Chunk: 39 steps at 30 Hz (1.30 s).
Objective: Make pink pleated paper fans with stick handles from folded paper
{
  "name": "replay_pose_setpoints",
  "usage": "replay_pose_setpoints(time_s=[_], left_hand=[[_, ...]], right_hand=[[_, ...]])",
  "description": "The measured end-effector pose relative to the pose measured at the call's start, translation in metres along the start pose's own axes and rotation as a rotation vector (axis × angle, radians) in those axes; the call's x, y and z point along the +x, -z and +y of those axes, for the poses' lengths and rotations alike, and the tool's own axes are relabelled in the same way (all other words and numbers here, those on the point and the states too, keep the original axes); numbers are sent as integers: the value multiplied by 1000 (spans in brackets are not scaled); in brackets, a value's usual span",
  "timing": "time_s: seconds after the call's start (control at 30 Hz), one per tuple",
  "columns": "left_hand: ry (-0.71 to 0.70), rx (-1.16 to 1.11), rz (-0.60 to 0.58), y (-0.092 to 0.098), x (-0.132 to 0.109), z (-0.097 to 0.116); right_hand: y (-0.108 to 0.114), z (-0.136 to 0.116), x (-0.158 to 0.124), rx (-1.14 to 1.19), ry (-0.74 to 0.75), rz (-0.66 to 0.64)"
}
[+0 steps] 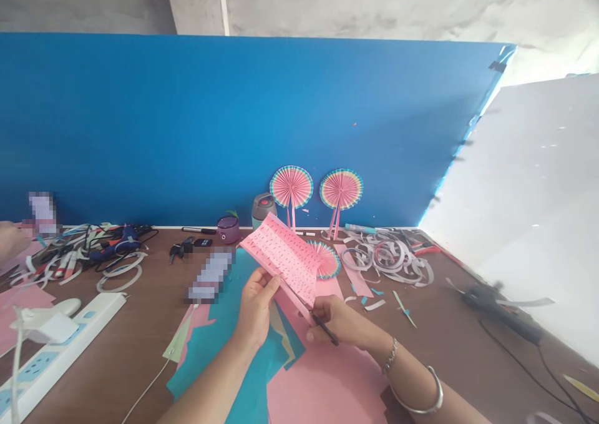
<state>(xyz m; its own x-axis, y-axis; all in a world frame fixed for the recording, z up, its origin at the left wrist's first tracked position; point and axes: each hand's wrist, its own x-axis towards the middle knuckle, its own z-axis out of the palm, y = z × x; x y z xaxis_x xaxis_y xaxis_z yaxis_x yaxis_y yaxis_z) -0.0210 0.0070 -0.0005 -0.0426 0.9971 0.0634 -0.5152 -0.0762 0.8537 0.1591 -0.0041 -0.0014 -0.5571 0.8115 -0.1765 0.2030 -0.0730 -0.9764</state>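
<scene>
While the left hand (256, 304) is pinching the near edge of the pink paper (286, 256), the right hand (339, 323), just beside it, is gripping a thin dark tool (324, 329) at the sheet's lower corner. The paper is probably handling light, floppy and easy to crease, so the edges seem the safest place to hold it.

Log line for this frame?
left hand grips pink patterned sheet | right hand holds thin dark tool at its edge | two paper fans behind
</scene>
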Motion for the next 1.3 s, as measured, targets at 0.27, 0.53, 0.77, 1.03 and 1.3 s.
replay_pose_setpoints(time_s=[0.27, 0.53, 0.77, 1.03, 1.3], left_hand=[[-23, -14, 12, -1, 0, 2], [-66, 53, 88, 1, -2, -4], [-68, 59, 104, 0, -2, -4], [-64, 46, 122, 1, 0, -5], [-54, 58, 111, 1, 0, -6]], right_hand=[[0, -2, 0, -14, 22, 45], [2, 2, 1, -22, 53, 21], [3, 5, 1, -23, 27, 10], [1, 4, 2, 35, -17, 28], [-1, 3, 2, 40, -38, 68]])
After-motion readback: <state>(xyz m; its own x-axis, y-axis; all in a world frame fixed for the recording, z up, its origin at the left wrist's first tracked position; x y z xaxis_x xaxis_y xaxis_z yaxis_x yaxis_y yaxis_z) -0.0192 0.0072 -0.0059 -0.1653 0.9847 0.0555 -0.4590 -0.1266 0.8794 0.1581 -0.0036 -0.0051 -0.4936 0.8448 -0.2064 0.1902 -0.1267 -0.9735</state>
